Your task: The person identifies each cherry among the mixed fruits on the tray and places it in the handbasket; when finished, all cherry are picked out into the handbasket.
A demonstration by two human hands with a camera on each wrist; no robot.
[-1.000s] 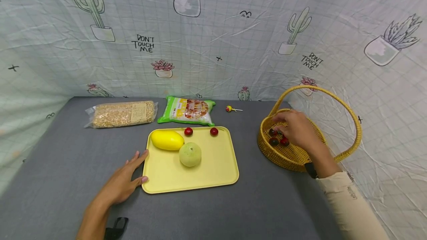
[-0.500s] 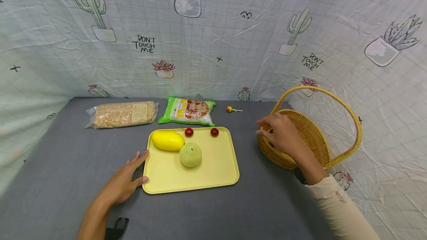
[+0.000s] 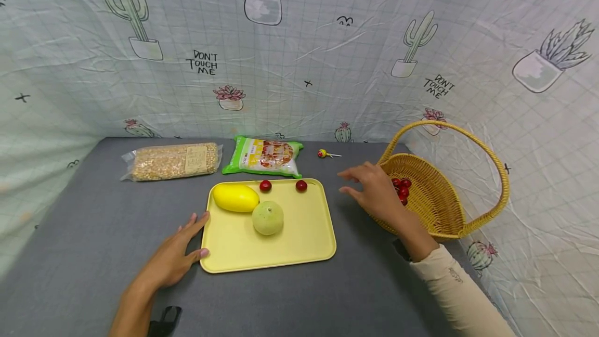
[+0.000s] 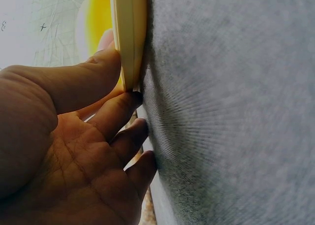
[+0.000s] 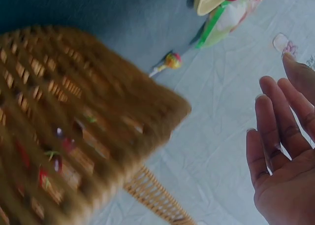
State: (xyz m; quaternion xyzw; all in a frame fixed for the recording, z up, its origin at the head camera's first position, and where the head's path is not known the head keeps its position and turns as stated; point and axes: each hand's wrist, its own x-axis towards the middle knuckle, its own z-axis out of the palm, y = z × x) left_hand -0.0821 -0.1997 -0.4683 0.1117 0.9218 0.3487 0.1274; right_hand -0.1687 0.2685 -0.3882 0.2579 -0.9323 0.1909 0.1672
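Observation:
My left hand [image 3: 173, 254] rests at the left side of a yellow tray [image 3: 299, 243], thumb and index fingertip touching its rim. In the left wrist view, the thumb lies against the tray edge [image 4: 129, 33]. On the tray sit a yellow mango-like fruit [image 3: 235, 197], a round pale green fruit [image 3: 268, 218] and two cherries [image 3: 265, 185]. My right hand [image 3: 372, 191] is in the air between the tray and a wicker basket [image 3: 432, 186], partly hiding the basket's left side. Its fingers are loosely extended and hold nothing. Several cherries [image 3: 403, 191] lie inside the basket.
Behind the tray lie a bag of dried grain or beans [image 3: 173, 161], a green and white food packet [image 3: 264, 156] and a lollipop [image 3: 327, 154]. The basket's tall handle [image 3: 491, 155] arches up on the right. A printed cloth [image 3: 299, 66] hangs behind the grey table [image 3: 93, 243].
My right hand has come up out of the basket and moved left toward the tray, uncovering the cherries inside. The left hand has stayed at the tray's edge.

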